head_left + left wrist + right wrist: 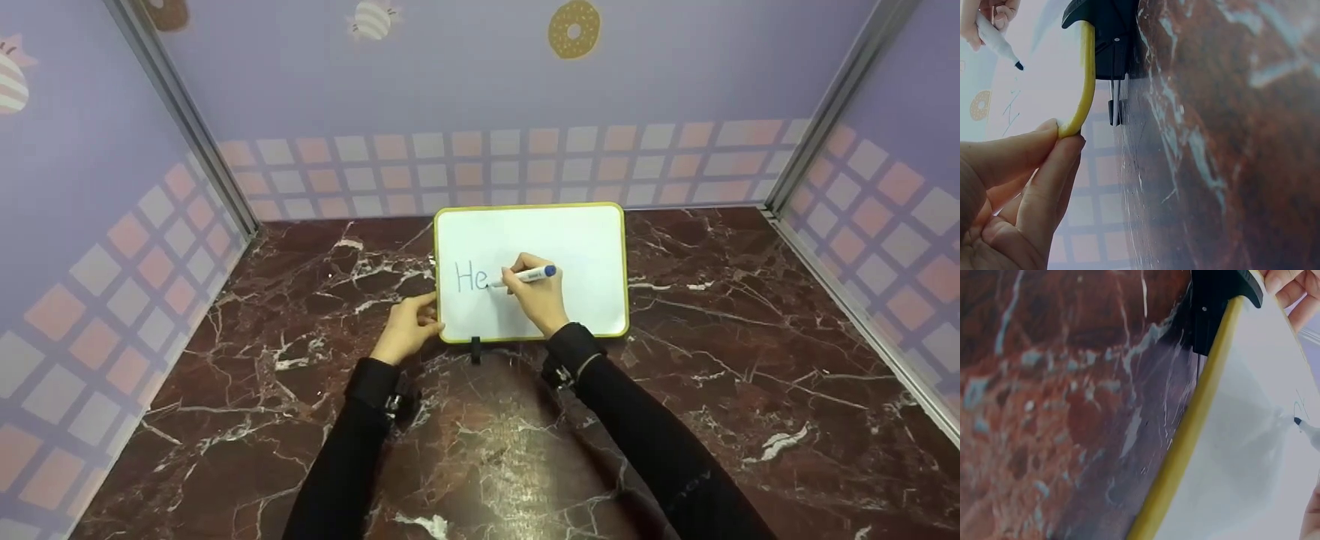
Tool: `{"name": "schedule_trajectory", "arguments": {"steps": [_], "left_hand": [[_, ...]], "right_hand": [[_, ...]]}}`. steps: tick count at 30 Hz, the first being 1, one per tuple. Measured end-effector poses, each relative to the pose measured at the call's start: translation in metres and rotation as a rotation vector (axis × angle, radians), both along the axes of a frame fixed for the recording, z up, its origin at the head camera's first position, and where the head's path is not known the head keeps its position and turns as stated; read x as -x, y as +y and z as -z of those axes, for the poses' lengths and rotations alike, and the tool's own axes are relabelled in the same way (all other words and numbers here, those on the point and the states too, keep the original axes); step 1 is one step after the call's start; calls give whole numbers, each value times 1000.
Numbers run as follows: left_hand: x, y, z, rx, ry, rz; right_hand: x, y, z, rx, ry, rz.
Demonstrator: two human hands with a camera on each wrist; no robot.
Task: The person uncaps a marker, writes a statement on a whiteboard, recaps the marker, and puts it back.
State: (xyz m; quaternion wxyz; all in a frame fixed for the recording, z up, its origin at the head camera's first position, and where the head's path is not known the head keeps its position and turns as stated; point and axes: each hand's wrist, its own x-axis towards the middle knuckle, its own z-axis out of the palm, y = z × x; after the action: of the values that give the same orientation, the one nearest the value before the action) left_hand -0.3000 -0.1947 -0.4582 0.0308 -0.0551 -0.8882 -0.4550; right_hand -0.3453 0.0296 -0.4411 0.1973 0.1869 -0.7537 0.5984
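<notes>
A small whiteboard [585, 232] with a yellow frame stands on the table, and "He" is written on its left part. My right hand [538, 292] holds a white marker [536, 274] with a blue end, its tip at the foot of the "e". In the right wrist view the dark marker tip [1297, 421] is at or very near the board. My left hand [409, 326] grips the board's lower left corner; in the left wrist view thumb and fingers pinch the yellow frame [1085, 95]. A black stand clip [475, 350] holds the bottom edge.
The dark red marbled table [315, 420] reaches to a purple back wall [465, 90] with pink and white squares. Side walls with metal corner posts [832, 105] stand left and right. Both forearms cross the table from the near side.
</notes>
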Motion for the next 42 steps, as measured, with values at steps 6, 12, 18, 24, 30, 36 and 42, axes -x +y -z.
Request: {"name": "schedule_trajectory", "arguments": {"steps": [6,12,18,24,30,36,42], "left_hand": [[-2,0,0,5,14,5],[-2,1,0,-5,12,6],[-1,3,1,6,22,13],[0,3,0,11,14,12],[0,1,-2,19,16,18],[-1,-1,-1,14,1,13],[-1,-1,-1,9,-8,10]], "right_hand": [[4,4,-3,123,26,58],[4,5,-10,149,6,59],[-10,2,-27,139,17,68],[-18,3,-26,74,55,64],[-24,5,-21,8,62,52],[-23,8,-23,51,77,86],[-14,12,-28,131,84,105]]}}
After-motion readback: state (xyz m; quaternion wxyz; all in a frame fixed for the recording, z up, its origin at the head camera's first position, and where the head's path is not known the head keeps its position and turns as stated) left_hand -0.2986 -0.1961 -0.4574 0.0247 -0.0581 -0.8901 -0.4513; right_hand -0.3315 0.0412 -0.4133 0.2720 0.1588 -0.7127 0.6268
